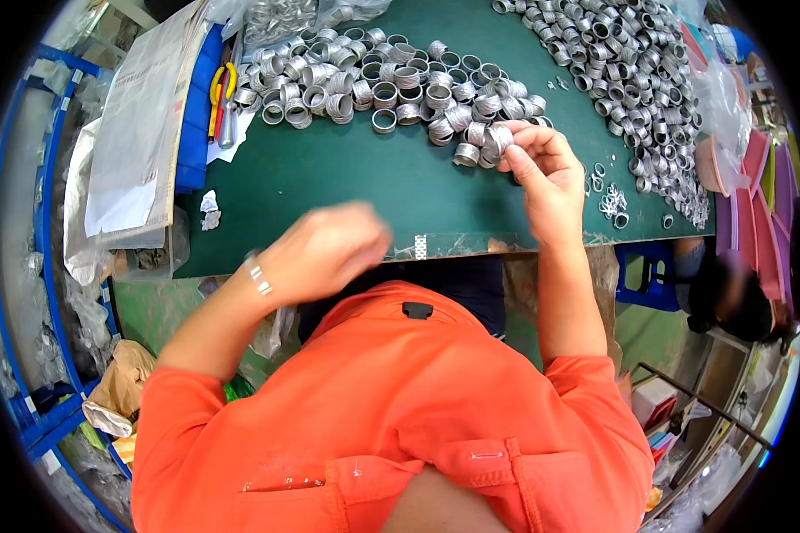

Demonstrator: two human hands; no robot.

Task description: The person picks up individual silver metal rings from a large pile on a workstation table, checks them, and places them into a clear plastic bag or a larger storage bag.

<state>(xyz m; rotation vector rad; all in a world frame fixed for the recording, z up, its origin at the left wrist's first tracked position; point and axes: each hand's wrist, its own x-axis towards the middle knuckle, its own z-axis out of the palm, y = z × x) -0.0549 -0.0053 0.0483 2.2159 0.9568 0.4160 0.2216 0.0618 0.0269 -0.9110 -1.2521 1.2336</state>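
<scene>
My right hand (549, 178) is at the near edge of a heap of silver metal rings (364, 75). Thumb and fingers pinch a short ribbed metal ring (499, 139), while other rings lie right beside it. My left hand (329, 247) hangs over the front edge of the green table top (329, 173), blurred by motion. Its fingers are smeared, so whether it holds anything cannot be made out.
A larger spread of similar rings (636, 67) covers the right side. Thin rings and white scraps (612, 202) lie near its edge. At left stand a blue bin (196, 115), pliers (227, 86) and papers (133, 142). Another person (729, 302) is at far right.
</scene>
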